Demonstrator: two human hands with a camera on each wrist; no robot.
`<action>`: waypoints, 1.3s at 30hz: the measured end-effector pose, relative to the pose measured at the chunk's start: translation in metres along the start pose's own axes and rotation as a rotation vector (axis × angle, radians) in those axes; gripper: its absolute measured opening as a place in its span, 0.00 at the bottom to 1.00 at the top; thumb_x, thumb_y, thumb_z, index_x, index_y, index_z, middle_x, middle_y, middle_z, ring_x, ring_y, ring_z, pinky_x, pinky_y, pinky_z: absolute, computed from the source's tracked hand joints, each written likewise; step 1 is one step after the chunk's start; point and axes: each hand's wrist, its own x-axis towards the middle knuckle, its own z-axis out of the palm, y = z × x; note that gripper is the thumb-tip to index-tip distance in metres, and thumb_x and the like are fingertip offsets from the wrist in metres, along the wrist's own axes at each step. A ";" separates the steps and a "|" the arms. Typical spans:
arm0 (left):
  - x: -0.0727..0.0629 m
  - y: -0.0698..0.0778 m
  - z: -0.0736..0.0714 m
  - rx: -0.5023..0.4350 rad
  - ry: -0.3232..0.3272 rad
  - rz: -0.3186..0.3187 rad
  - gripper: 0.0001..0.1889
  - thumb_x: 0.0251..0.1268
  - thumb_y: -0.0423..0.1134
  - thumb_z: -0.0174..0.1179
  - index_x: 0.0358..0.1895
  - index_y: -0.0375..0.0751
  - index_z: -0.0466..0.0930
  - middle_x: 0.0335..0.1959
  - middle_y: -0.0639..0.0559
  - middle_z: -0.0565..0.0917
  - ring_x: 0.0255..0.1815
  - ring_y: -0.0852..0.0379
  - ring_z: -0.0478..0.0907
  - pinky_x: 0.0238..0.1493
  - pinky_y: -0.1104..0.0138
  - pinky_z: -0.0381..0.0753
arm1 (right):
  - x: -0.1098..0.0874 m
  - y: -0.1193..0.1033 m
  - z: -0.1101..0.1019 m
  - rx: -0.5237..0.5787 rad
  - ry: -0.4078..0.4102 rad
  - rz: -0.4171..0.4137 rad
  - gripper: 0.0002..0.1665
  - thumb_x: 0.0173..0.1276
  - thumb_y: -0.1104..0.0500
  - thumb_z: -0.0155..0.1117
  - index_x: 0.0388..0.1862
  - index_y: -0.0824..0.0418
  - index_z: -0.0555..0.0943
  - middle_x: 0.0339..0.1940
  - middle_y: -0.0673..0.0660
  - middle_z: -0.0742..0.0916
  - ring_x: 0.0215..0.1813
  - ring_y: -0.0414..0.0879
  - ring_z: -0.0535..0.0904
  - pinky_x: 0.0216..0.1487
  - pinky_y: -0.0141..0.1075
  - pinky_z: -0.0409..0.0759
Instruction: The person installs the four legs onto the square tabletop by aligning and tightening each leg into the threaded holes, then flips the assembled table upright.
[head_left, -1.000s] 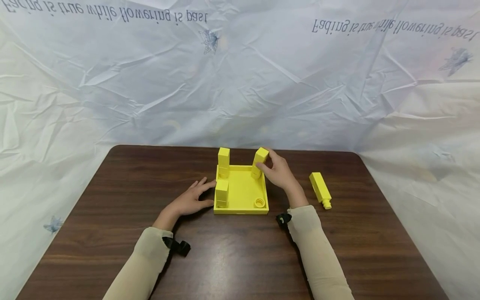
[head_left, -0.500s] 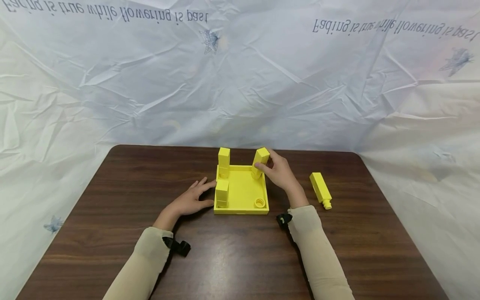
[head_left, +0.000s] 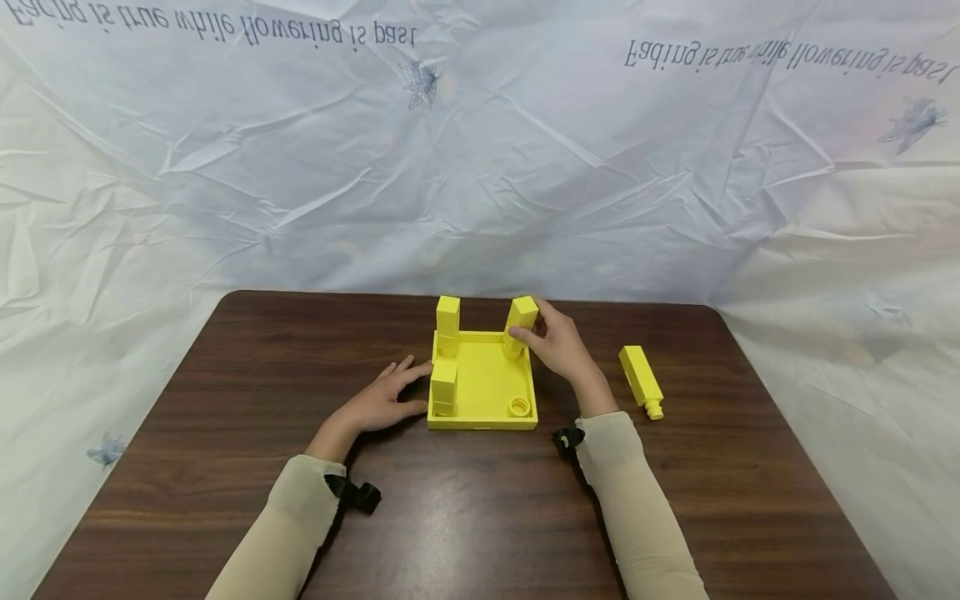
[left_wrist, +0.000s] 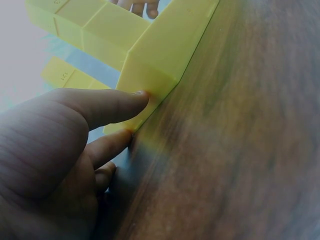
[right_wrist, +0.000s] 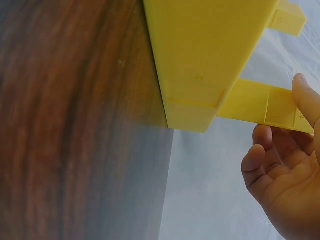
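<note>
A yellow square tray-like base (head_left: 489, 379) lies on the table, with upright yellow legs at three of its corners. My right hand (head_left: 558, 337) holds the far right leg (head_left: 519, 317) between thumb and fingers; that leg leans slightly outward. The far left leg (head_left: 447, 321) and near left leg (head_left: 444, 385) stand untouched. At the near right corner is a round socket (head_left: 519, 407). My left hand (head_left: 384, 398) rests by the base's left side, fingers extended. In the left wrist view its thumb (left_wrist: 120, 106) touches the base wall (left_wrist: 150, 65) near a corner.
Another yellow leg (head_left: 641, 379) with a narrow, knobbed end lies on the dark wooden table (head_left: 450, 517), right of the right hand. White printed cloth (head_left: 480, 167) hangs behind the table's far edge. A black strap with a camera (head_left: 354, 492) sits on the left wrist.
Hardly anything differs. The right thumb and fingers have shifted slightly on the far right leg; the left hand, the base and the other legs stay where they were.
</note>
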 end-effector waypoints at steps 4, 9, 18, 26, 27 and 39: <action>0.000 0.000 0.000 -0.001 0.000 -0.011 0.38 0.79 0.43 0.64 0.86 0.51 0.58 0.87 0.37 0.44 0.86 0.31 0.31 0.79 0.30 0.44 | 0.000 0.001 0.000 0.006 0.003 0.004 0.23 0.77 0.55 0.70 0.65 0.59 0.76 0.40 0.57 0.82 0.39 0.58 0.75 0.40 0.45 0.75; -0.001 0.001 0.000 0.000 -0.002 -0.017 0.38 0.79 0.43 0.64 0.86 0.51 0.58 0.87 0.37 0.44 0.86 0.31 0.31 0.79 0.30 0.44 | -0.001 0.001 0.000 0.012 0.012 0.015 0.26 0.77 0.54 0.71 0.67 0.60 0.75 0.41 0.58 0.82 0.39 0.59 0.76 0.38 0.44 0.75; -0.001 0.003 0.000 0.003 0.001 -0.010 0.38 0.79 0.43 0.64 0.86 0.50 0.58 0.87 0.37 0.45 0.86 0.32 0.31 0.79 0.31 0.43 | -0.001 0.002 0.000 0.003 0.021 0.020 0.25 0.80 0.54 0.66 0.71 0.60 0.75 0.40 0.59 0.84 0.33 0.53 0.75 0.34 0.43 0.75; 0.000 0.002 -0.001 0.005 0.006 0.001 0.38 0.79 0.43 0.64 0.86 0.49 0.58 0.87 0.39 0.49 0.86 0.32 0.32 0.79 0.31 0.43 | -0.001 0.002 0.000 0.018 0.032 0.037 0.26 0.82 0.57 0.64 0.73 0.62 0.75 0.49 0.60 0.85 0.40 0.53 0.79 0.40 0.46 0.79; 0.000 0.002 -0.001 0.005 0.006 0.001 0.38 0.79 0.43 0.64 0.86 0.49 0.58 0.87 0.39 0.49 0.87 0.32 0.32 0.79 0.31 0.43 | -0.001 0.001 0.000 0.019 0.033 0.037 0.25 0.82 0.57 0.64 0.72 0.62 0.75 0.48 0.60 0.85 0.41 0.53 0.80 0.40 0.46 0.79; 0.000 0.003 0.000 0.007 0.007 0.003 0.38 0.79 0.42 0.64 0.86 0.48 0.57 0.87 0.41 0.50 0.87 0.32 0.31 0.79 0.30 0.44 | 0.001 0.002 0.000 0.001 0.025 -0.004 0.18 0.78 0.55 0.69 0.61 0.60 0.80 0.41 0.58 0.78 0.38 0.52 0.73 0.39 0.44 0.75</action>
